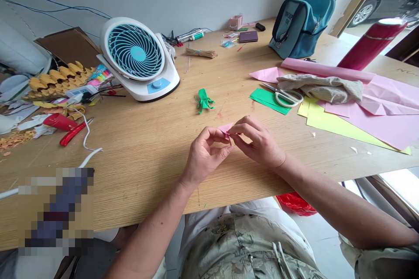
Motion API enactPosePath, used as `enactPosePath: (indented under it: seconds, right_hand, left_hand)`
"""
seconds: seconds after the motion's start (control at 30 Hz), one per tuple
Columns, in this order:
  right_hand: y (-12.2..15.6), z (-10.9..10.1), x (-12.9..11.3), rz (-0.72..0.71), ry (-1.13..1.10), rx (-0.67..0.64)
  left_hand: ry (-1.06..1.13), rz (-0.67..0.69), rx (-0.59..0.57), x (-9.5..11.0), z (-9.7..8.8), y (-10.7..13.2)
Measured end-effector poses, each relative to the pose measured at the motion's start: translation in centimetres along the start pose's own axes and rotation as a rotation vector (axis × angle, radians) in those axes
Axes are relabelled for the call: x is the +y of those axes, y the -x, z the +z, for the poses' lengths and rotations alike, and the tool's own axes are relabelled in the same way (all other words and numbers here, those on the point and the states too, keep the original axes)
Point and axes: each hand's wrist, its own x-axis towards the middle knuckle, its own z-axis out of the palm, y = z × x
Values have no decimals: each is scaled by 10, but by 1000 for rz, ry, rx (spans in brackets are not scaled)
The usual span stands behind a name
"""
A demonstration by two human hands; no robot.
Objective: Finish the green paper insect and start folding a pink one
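Both my hands meet over the middle of the wooden table (140, 157), pinching a small folded piece of pink paper (225, 129). My left hand (204, 153) grips it from the left with thumb and fingers closed. My right hand (258, 141) pinches its right side. A finished green folded paper figure (204, 100) lies on the table just beyond my hands.
A white and teal desk fan (139, 59) stands at the back left. Scissors (284, 95) lie on green paper (266, 99), beside pink sheets (386, 117), yellow sheets (330, 123) and a grey cloth (322, 87). A teal bag (299, 26) and a red bottle (369, 43) stand at the back right. Yellow folded pieces (55, 78) and clutter fill the left.
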Motion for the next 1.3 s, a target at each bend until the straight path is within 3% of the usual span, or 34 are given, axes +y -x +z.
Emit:
enactPosePath:
  seconds: [0.4, 1.0, 1.07, 1.13, 1.23, 1.3]
  right_hand:
    - [0, 4, 0, 34, -58, 42]
    - [-1, 2, -1, 67, -147, 76]
    - [-2, 2, -1, 71, -153, 77]
    - [-2, 2, -2, 95, -176, 77]
    - [-4, 1, -4, 176, -275, 71]
    - [-5, 0, -4, 215, -364, 30]
  left_hand:
    - [258, -146, -47, -3, -1, -2]
    - [296, -217, -76, 6, -1, -1]
    - [219, -200, -61, 4, -1, 0]
    - [16, -100, 51, 2, -2, 1]
    - [-469, 188, 270, 3, -5, 2]
    - [-747, 378, 305, 5, -7, 1]
